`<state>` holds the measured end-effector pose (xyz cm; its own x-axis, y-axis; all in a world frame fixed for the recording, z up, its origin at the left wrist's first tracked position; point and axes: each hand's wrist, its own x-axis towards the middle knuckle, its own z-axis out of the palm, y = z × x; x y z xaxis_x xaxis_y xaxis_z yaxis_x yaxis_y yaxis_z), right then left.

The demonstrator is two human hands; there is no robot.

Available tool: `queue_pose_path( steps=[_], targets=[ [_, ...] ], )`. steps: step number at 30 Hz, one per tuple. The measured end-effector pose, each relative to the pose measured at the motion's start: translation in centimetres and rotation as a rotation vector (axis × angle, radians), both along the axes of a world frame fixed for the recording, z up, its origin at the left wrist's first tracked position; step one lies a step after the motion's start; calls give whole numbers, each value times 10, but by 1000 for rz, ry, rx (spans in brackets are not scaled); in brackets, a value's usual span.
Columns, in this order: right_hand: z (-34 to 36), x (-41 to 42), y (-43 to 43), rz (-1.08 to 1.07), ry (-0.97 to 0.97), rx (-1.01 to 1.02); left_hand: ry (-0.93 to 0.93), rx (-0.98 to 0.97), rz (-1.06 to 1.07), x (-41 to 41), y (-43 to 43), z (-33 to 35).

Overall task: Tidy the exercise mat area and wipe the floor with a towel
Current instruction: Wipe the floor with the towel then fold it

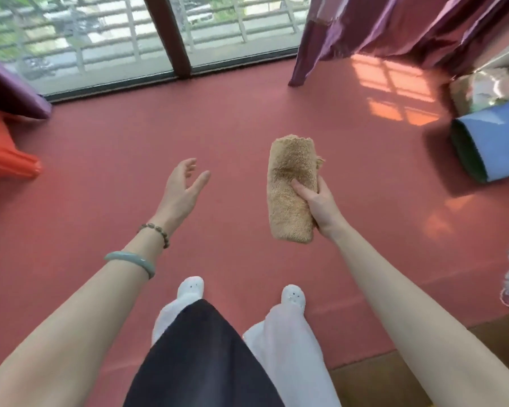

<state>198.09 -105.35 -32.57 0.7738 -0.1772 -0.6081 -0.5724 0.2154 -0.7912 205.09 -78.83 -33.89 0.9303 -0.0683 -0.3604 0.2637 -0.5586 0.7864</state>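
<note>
A folded tan fluffy towel (290,183) is held upright in front of me, above the red exercise mat (218,118). My right hand (318,201) grips its right side, thumb pressed across the front. My left hand (184,186) hovers to the left of the towel, empty, palm turned inward and fingers spread, apart from the cloth. Two bracelets sit on the left wrist. My white-socked feet stand on the mat below.
An orange plastic stool (6,160) and a purple cushion (9,92) sit at the left edge. A rolled blue mat (494,139) lies at the right, with plush items behind it. Purple curtains (394,27) hang by the glass door (165,33). Wooden floor (394,377) shows at bottom right.
</note>
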Motion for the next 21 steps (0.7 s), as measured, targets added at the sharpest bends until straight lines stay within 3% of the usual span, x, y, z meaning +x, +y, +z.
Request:
queue_pose_path(
  steps=[5, 10, 15, 21],
  targets=[
    [-27, 2, -27, 115, 16, -59, 8, 193, -27, -46, 2, -32],
    [-96, 10, -36, 214, 14, -172, 42, 359, -27, -67, 11, -105],
    [-210, 22, -41, 294, 16, -288, 70, 501, 17, -85, 30, -229],
    [-380, 82, -4, 557, -107, -532, 167, 637, 125, -96, 62, -399]
  ],
)
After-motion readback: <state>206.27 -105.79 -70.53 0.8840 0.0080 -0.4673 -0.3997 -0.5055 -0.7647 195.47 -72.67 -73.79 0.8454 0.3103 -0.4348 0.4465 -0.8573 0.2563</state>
